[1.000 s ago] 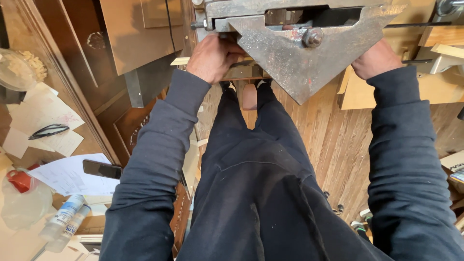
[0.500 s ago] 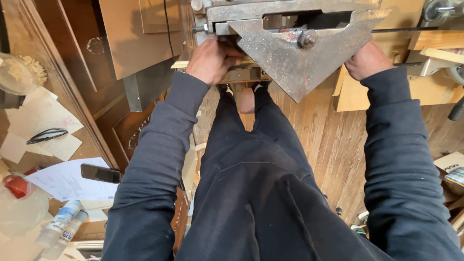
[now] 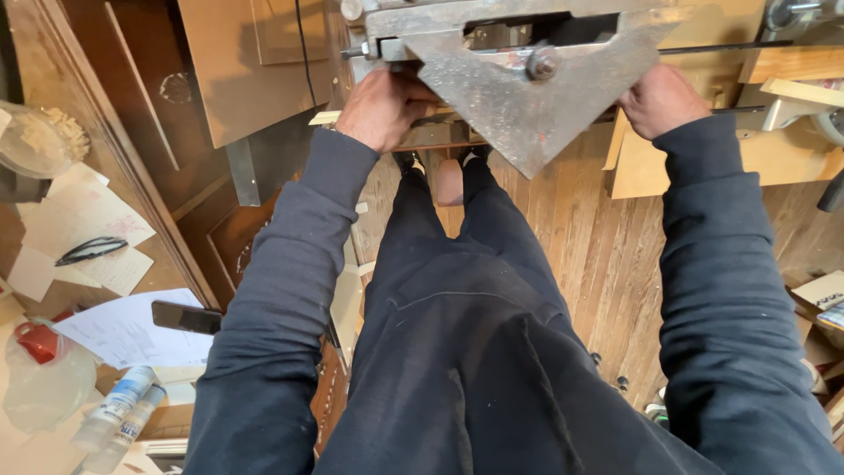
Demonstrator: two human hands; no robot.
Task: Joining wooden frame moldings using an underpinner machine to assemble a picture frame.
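The person stands over dark trousers and two dark sleeves, both arms stretched forward to a worn grey metal plate (image 3: 527, 97), triangular, its point aimed back toward the body. Against the earlier views little has changed: the plate sits a touch lower and closer in the picture and the hands keep the same places, so the work reads as one steady hold, not a shift of position.

The left hand (image 3: 382, 107) is closed, knuckles up, on the plate's left edge, just under a short metal rod (image 3: 356, 53) that juts out sideways; what the fingers wrap is hidden. The right hand (image 3: 661, 98) curls against the plate's right slanting edge, thumb side up. Between the two grips, one large bolt head (image 3: 542, 63) shows on the plate's face.

Left of the left grip, well apart, lie one black phone (image 3: 185, 317), two plastic bottles (image 3: 119, 420), one pair of glasses (image 3: 92, 249) and several loose papers (image 3: 105, 330).
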